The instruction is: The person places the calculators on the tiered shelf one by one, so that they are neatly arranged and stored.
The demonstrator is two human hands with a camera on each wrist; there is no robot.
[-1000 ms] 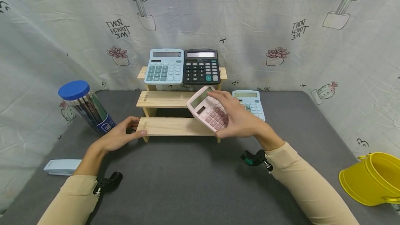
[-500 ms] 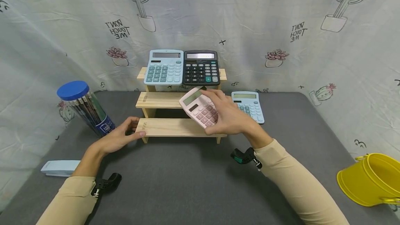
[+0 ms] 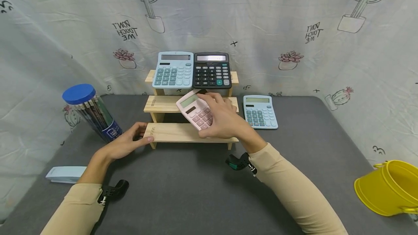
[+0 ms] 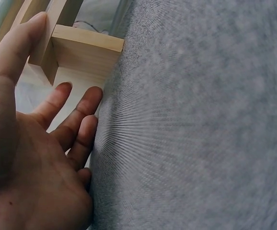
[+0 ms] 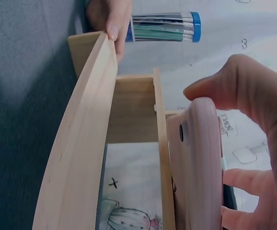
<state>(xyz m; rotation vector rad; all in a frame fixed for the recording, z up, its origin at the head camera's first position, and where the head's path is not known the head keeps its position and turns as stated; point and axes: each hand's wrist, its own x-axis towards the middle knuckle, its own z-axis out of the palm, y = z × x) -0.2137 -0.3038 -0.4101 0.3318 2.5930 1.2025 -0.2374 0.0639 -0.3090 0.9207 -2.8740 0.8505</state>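
Observation:
A pink calculator (image 3: 196, 112) is held tilted by my right hand (image 3: 222, 117), thumb at its lower edge and fingers at the upper edge. It hangs over the middle and lower steps of a three-step wooden shelf (image 3: 176, 132); the right wrist view shows the calculator (image 5: 205, 163) edge-on. My left hand (image 3: 122, 144) rests at the left end of the lowest step, thumb touching the plank, the other fingers loose and spread in the left wrist view. On the top step, a light blue calculator (image 3: 173, 70) and a black calculator (image 3: 211, 71) lean side by side.
Right of the shelf lies another light blue calculator (image 3: 260, 112) on the grey tabletop (image 3: 183, 191). A blue-lidded jar of pencils (image 3: 93, 113) leans at left, behind a pale blue stapler-like object (image 3: 65, 174). The yellow bucket (image 3: 385, 189) stands at far right.
My right hand has carried the pink calculator leftward across the shelf, uncovering more of the blue calculator at right. The left hand stays at the shelf's left end.

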